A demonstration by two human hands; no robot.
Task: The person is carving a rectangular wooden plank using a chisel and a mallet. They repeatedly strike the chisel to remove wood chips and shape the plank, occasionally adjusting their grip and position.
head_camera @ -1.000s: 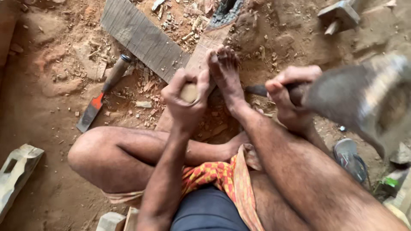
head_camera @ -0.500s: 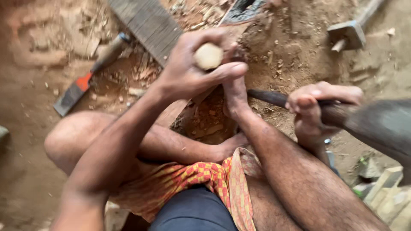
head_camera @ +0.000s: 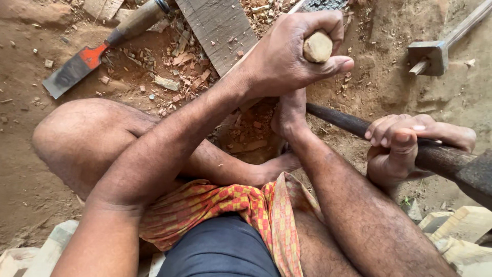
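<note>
My left hand (head_camera: 287, 56) is closed around a pale wooden stick (head_camera: 318, 46), whose round cut end shows above my fingers. It is held upright over a grey wooden plank (head_camera: 215, 28) on the dirt. My right hand (head_camera: 405, 146) grips the dark handle (head_camera: 338, 119) of a heavy tool whose blurred dark head (head_camera: 479, 174) sits at the right edge. The handle runs toward my foot (head_camera: 289, 115), which rests near the plank. I sit on the ground with legs folded.
A wide chisel with an orange-red blade shoulder and wooden handle (head_camera: 97, 51) lies on the dirt at upper left. A wooden mallet (head_camera: 435, 54) lies at upper right. Wood chips (head_camera: 174, 77) are scattered around the plank. Pale wood blocks (head_camera: 461, 231) sit at lower right.
The view has closed in and my left hand with the stick has risen toward the camera. My right hand with the tool has dropped lower and moved to the right.
</note>
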